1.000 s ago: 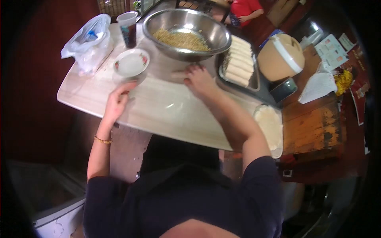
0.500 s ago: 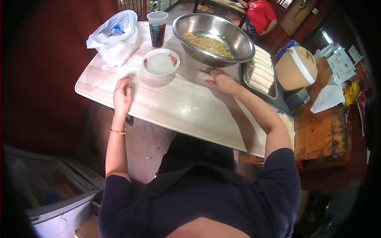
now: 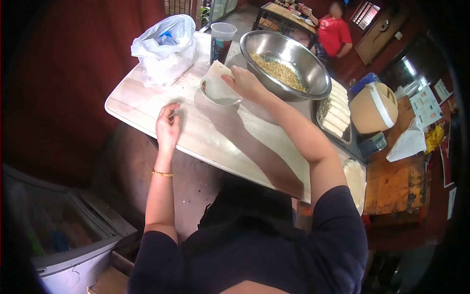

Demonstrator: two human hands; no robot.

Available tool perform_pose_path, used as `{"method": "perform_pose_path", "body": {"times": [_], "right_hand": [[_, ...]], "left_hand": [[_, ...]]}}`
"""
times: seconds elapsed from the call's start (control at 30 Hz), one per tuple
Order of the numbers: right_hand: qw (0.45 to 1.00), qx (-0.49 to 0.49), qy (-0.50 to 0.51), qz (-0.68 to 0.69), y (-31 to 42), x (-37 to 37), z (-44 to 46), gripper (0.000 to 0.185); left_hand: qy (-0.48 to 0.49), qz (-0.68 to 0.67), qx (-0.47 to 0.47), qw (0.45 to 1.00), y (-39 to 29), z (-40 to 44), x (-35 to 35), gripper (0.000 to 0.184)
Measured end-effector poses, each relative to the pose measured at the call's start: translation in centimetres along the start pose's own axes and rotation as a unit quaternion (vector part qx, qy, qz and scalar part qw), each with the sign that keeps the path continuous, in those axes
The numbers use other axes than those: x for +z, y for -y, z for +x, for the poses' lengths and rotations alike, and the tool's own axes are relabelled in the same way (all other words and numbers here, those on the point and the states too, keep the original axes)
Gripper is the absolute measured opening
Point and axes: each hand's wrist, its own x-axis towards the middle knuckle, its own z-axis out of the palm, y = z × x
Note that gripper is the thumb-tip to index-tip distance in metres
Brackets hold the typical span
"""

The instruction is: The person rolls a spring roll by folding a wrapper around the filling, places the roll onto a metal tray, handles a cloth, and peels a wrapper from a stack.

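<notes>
Above the white flowered bowl [image 3: 220,98], my right hand [image 3: 243,83] pinches a pale, flat wrapper [image 3: 216,73], which covers part of the bowl. My left hand [image 3: 168,125] rests at the table's near left edge, fingers loosely curled and apart, holding nothing. A large steel bowl [image 3: 293,63] with a shredded yellowish filling [image 3: 279,72] stands just beyond my right hand. To its right, a metal tray [image 3: 347,133] holds several pale rolls [image 3: 337,109] in a row. At the table's right end lies a stack of round pale wrappers [image 3: 353,181].
A plastic bag [image 3: 166,54] and a cup of dark drink [image 3: 221,43] stand at the table's [image 3: 142,98] far left. Beyond the tray are a beige cooler [image 3: 374,109], a dark box [image 3: 373,144] and a white cloth [image 3: 407,142]. A person in red [image 3: 333,36] sits in the background.
My right hand has lifted the pale piece from the table and moved left over the flowered bowl. The view has shifted, and my left hand remains by the near edge.
</notes>
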Motion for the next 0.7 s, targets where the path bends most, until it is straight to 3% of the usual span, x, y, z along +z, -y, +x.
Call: {"method": "perform_pose_path", "body": {"times": [0.2,0.4,0.7], "right_hand": [[0.99,0.015,-0.001,-0.137,-0.7,2.8,0.8,0.036],[0.991,0.054,0.02,-0.121,-1.2,4.2,-0.4,0.031],[0.994,0.024,-0.023,-0.104,-1.7,4.8,0.3,0.031]], "left_hand": [[-0.001,-0.02,-0.001,1.0,-0.4,0.3,-0.2,0.03],[0.005,-0.021,0.013,1.0,-0.5,0.1,-0.3,0.03],[0.005,-0.014,-0.016,1.0,-0.8,0.1,-0.4,0.03]]}}
